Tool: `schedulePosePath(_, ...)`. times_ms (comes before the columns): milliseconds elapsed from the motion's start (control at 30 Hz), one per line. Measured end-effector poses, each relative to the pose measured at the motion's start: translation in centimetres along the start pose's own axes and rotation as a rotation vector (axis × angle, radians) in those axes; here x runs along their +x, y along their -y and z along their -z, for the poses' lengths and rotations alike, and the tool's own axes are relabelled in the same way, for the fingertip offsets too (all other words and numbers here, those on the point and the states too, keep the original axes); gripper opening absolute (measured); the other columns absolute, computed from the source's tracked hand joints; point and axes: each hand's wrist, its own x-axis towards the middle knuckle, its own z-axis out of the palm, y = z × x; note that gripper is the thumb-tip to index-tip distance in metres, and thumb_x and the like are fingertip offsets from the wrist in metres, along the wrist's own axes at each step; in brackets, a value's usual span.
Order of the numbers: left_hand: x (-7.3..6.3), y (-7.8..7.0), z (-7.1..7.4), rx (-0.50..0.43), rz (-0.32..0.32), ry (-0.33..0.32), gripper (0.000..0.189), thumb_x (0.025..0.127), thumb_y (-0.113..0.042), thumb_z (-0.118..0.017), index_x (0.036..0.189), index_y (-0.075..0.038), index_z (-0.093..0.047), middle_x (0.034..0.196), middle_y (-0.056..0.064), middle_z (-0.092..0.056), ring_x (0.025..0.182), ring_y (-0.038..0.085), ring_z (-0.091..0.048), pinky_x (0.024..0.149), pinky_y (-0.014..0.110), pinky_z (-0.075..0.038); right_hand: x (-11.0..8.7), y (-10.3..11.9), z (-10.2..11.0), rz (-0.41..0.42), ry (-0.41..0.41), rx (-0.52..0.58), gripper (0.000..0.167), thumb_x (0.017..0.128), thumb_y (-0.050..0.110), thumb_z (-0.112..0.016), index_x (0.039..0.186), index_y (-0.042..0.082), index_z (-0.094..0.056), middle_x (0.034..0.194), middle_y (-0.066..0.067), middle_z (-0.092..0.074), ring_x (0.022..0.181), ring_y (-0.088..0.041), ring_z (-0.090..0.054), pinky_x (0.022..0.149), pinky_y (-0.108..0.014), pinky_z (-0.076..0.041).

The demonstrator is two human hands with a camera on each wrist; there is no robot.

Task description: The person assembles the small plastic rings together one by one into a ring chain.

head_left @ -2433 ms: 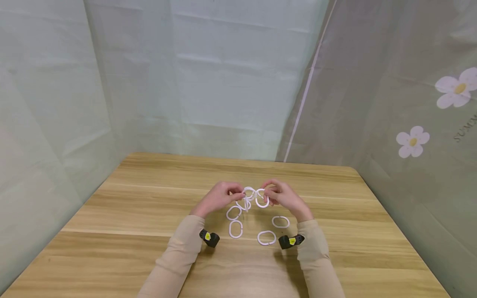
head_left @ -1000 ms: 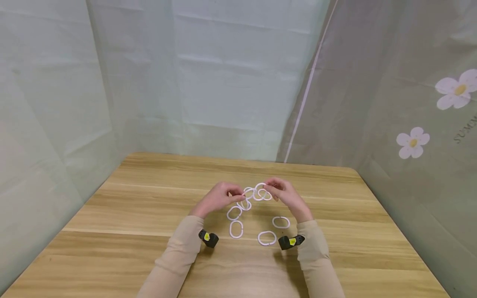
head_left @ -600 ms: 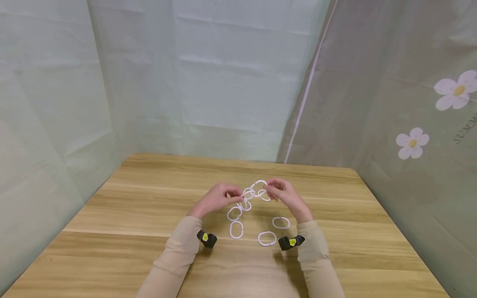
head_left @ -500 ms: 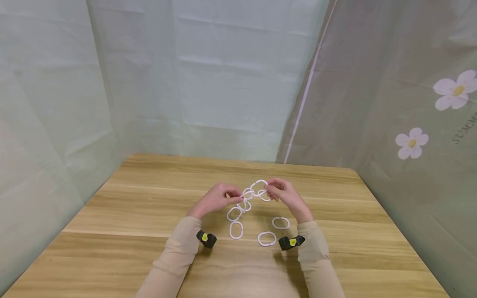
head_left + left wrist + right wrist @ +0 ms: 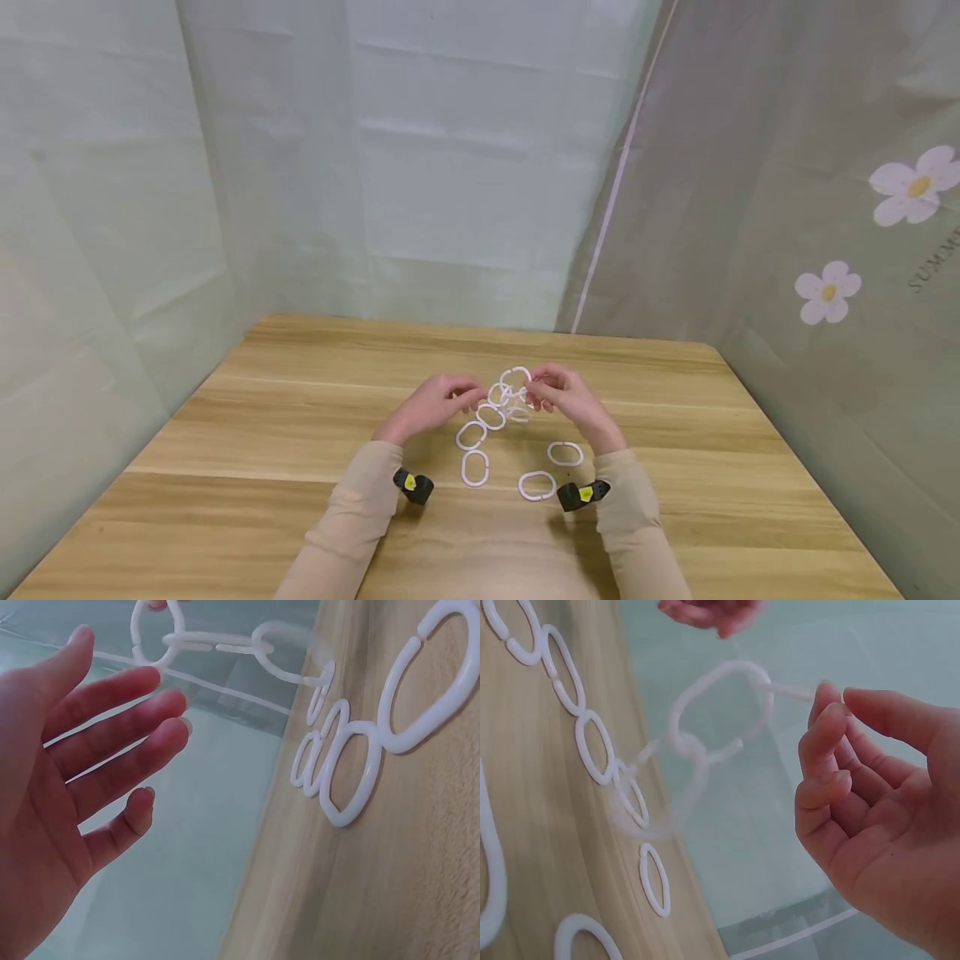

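Observation:
My right hand [image 5: 573, 402] pinches a white plastic C-shaped link [image 5: 786, 691] between thumb and index fingertip, above the table. Further joined links hang from it; in the right wrist view a second link [image 5: 739, 665] passes through it and a lower one is blurred. The left wrist view shows the held link [image 5: 135, 631] at the right fingertips and a joined link [image 5: 196, 637] beside it. My left hand [image 5: 82, 750] has its fingers spread, with nothing in them, just left of the chain. Beneath the hands, several links, among them one oval link [image 5: 462, 469], lie in a row.
Two separate links, a nearer link [image 5: 520, 486] and a farther link [image 5: 582, 456], lie on the wooden table [image 5: 225, 517] by the right wrist. Pale cloth walls [image 5: 465, 167] stand behind and beside the table. A black wrist camera [image 5: 418, 488] sits on each wrist.
My left hand has let go of the links it pinched and its fingers have opened. The chain now swings, blurred, from my right hand, which keeps its pinch.

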Motion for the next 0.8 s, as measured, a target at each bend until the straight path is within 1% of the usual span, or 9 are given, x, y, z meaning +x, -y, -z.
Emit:
schedulePosePath(67, 0.0, 0.0, 0.0, -0.002, 0.010, -0.012, 0.029, 0.099, -0.035, -0.053, 0.104, -0.013, -0.070, 0.086, 0.009, -0.070, 0.078, 0.020, -0.063, 0.068, 0.024, -0.048, 0.0, 0.0, -0.2, 0.009, 0.020, -0.009, 0.024, 0.096, 0.008, -0.055, 0.108, -0.013, -0.052, 0.074, 0.007, -0.063, 0.063, -0.004, -0.055, 0.057, -0.019, -0.039)
schedulePosePath(167, 0.0, -0.1, 0.0, -0.007, 0.029, -0.029, 0.031, 0.099, -0.036, -0.053, 0.109, -0.012, -0.070, 0.088, 0.006, -0.069, 0.082, 0.028, -0.065, 0.068, 0.024, -0.048, 0.1, 0.1, -0.6, 0.009, 0.041, -0.006, 0.021, 0.096, 0.009, -0.055, 0.108, -0.009, -0.053, 0.075, 0.006, -0.064, 0.064, -0.006, -0.056, 0.058, -0.020, -0.039)
schedulePosePath(233, 0.0, -0.1, -0.1, -0.010, 0.042, -0.039, 0.031, 0.099, -0.036, -0.054, 0.111, -0.012, -0.069, 0.089, 0.005, -0.069, 0.084, 0.029, -0.065, 0.068, 0.025, -0.048, 0.1, 0.1, -0.8, 0.012, 0.052, -0.006, 0.019, 0.096, 0.008, -0.055, 0.107, -0.007, -0.054, 0.075, 0.004, -0.065, 0.064, -0.007, -0.056, 0.058, -0.020, -0.040)
schedulePosePath(367, 0.1, -0.1, -0.1, -0.002, 0.049, -0.046, 0.028, 0.097, -0.036, -0.057, 0.108, -0.013, -0.070, 0.091, 0.007, -0.071, 0.082, 0.020, -0.063, 0.070, 0.026, -0.049, 0.2, 0.0, -1.1, 0.026, 0.081, -0.003, 0.019, 0.096, 0.007, -0.056, 0.107, -0.009, -0.054, 0.078, -0.002, -0.066, 0.066, -0.009, -0.057, 0.059, -0.020, -0.040)
schedulePosePath(433, 0.2, -0.1, -0.1, 0.016, 0.040, -0.047, 0.027, 0.097, -0.035, -0.058, 0.105, -0.013, -0.070, 0.091, 0.007, -0.071, 0.080, 0.014, -0.061, 0.071, 0.025, -0.049, 0.3, 0.0, -1.2, 0.037, 0.100, -0.015, 0.022, 0.096, 0.006, -0.056, 0.108, -0.011, -0.054, 0.079, -0.003, -0.066, 0.066, -0.009, -0.058, 0.059, -0.020, -0.041)
schedulePosePath(500, 0.2, -0.1, -0.1, 0.033, 0.025, -0.051, 0.025, 0.096, -0.034, -0.058, 0.102, -0.013, -0.070, 0.090, 0.008, -0.071, 0.079, 0.011, -0.060, 0.071, 0.025, -0.048, 0.3, 0.0, -1.4, 0.040, 0.117, -0.025, 0.023, 0.096, 0.006, -0.056, 0.109, -0.013, -0.054, 0.080, -0.004, -0.067, 0.066, -0.009, -0.058, 0.059, -0.020, -0.041)
schedulePosePath(633, 0.2, -0.1, -0.1, 0.038, 0.001, -0.067, 0.020, 0.096, -0.029, -0.060, 0.098, -0.012, -0.070, 0.090, 0.011, -0.071, 0.078, 0.012, -0.059, 0.070, 0.024, -0.047, 0.4, -0.2, -1.7, 0.056, 0.140, -0.039, 0.025, 0.096, 0.006, -0.055, 0.109, -0.015, -0.053, 0.082, -0.008, -0.067, 0.066, -0.012, -0.058, 0.058, -0.022, -0.041)
schedulePosePath(733, 0.2, -0.2, 0.1, 0.021, 0.010, -0.084, 0.019, 0.096, -0.026, -0.061, 0.098, -0.011, -0.071, 0.090, 0.013, -0.071, 0.076, 0.013, -0.058, 0.067, 0.025, -0.046, 0.5, -0.3, -1.8, 0.072, 0.152, -0.044, 0.026, 0.095, 0.005, -0.055, 0.110, -0.016, -0.053, 0.083, -0.011, -0.068, 0.067, -0.013, -0.058, 0.058, -0.023, -0.041)
schedulePosePath(800, 0.2, -0.3, 0.2, 0.017, 0.025, -0.097, 0.019, 0.095, -0.026, -0.061, 0.100, -0.010, -0.071, 0.089, 0.011, -0.071, 0.074, 0.012, -0.057, 0.065, 0.025, -0.045, 0.5, -0.4, -1.8, 0.073, 0.160, -0.053, 0.026, 0.094, 0.004, -0.056, 0.110, -0.016, -0.052, 0.085, -0.014, -0.067, 0.068, -0.013, -0.058, 0.059, -0.023, -0.041)
